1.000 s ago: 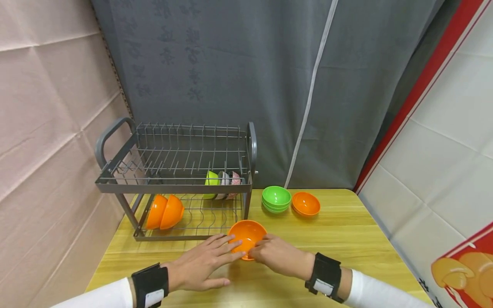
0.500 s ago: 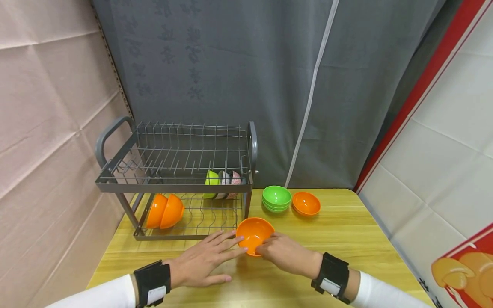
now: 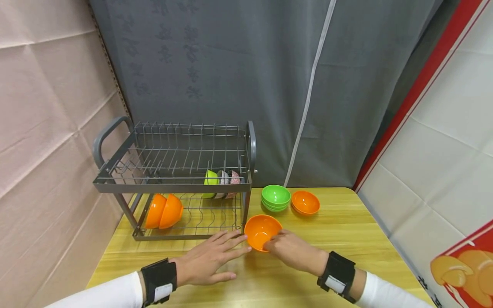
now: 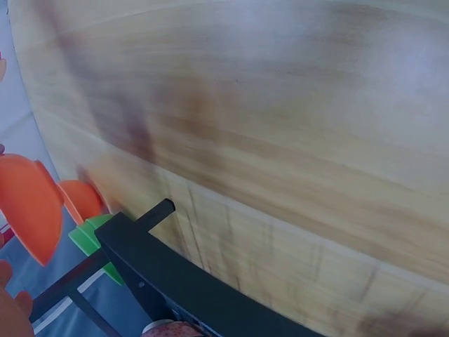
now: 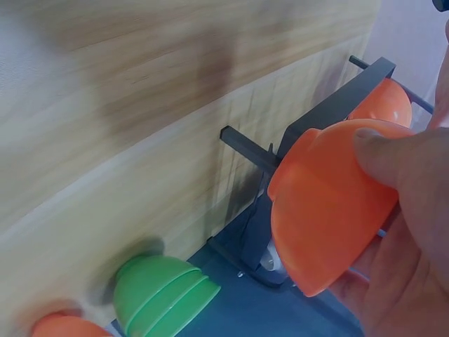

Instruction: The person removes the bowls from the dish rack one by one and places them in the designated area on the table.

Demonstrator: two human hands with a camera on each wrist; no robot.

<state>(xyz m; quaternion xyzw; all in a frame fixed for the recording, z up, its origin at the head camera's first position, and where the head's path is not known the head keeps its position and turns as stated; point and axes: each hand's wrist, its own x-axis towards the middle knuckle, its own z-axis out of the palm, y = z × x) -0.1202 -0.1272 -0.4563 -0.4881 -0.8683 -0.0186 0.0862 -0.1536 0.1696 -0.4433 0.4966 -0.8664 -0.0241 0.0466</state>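
An orange bowl (image 3: 259, 229) is held above the tabletop, just in front of the dish rack's right corner. My right hand (image 3: 294, 252) grips its right rim; in the right wrist view the thumb lies along the outside of the bowl (image 5: 330, 203) and the fingers go behind it. My left hand (image 3: 213, 259) is spread with straight fingers, its fingertips right at the bowl's left side. Behind the bowl stand stacked green bowls (image 3: 275, 197), and beside them an orange bowl (image 3: 305, 202) sits on the table.
The two-tier dish rack (image 3: 173, 188) stands at the left. On its lower tier two orange bowls (image 3: 164, 211) lean at the left, and a lime-green bowl (image 3: 210, 183) with patterned bowls (image 3: 229, 184) stands at the right. A grey curtain (image 3: 215, 64) hangs behind the table.
The orange bowl has moved right and slightly back, with my right hand gripping it. My left hand has shifted slightly right alongside, fingers still spread.
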